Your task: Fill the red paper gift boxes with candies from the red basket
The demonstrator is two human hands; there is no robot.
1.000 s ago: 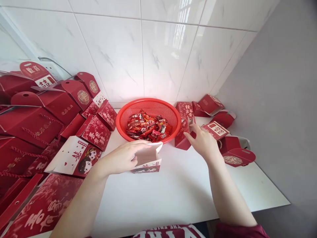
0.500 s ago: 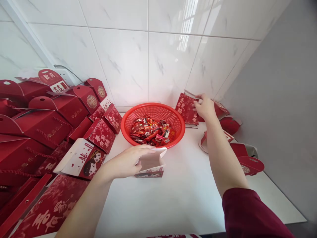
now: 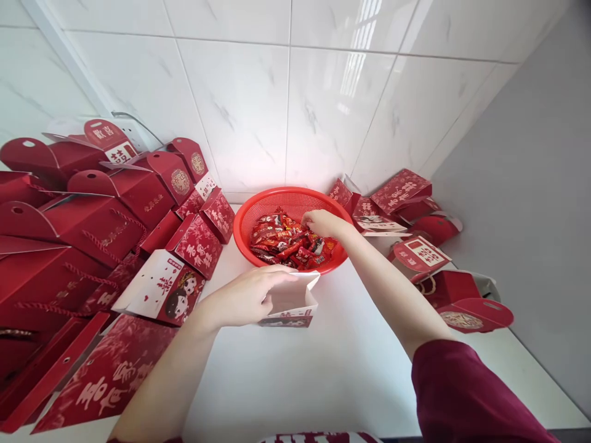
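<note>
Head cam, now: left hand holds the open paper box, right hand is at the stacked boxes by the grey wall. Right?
Not the right-hand part: the head view shows the right hand inside the red plastic basket, at the wrapped candies. The left hand does hold the open paper box.

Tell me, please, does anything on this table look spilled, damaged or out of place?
Only the red boxes on the right look untidy: they lie tilted at mixed angles, some overlapping. The wrapped sweets are inside the red basket; none show spilled on the table. I see no clear damage.
</note>
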